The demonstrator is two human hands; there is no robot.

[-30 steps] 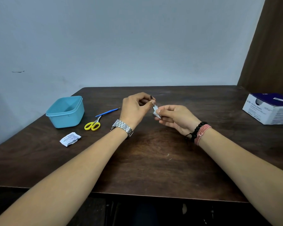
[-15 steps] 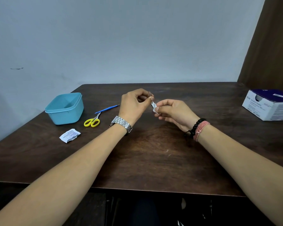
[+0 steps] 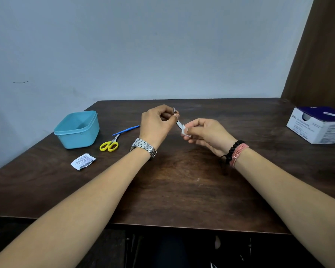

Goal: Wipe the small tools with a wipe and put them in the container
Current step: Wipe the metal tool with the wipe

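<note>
Left hand [image 3: 156,122] pinches a small metal tool [image 3: 177,118] above the dark wooden table [image 3: 182,190], steadying it, while the right hand [image 3: 205,132] pinches a white wipe [image 3: 185,130] around its lower end. The open light-blue plastic container [image 3: 78,130] waits well left of the tool.

Both hands [image 3: 182,126] rub a wipe [image 3: 186,131] along a small metal tool [image 3: 177,118].

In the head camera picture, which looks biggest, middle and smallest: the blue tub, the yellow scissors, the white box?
1. White box, partly cut off by the frame edge
2. Blue tub, looks nearly as big
3. Yellow scissors, clearly smallest
</note>
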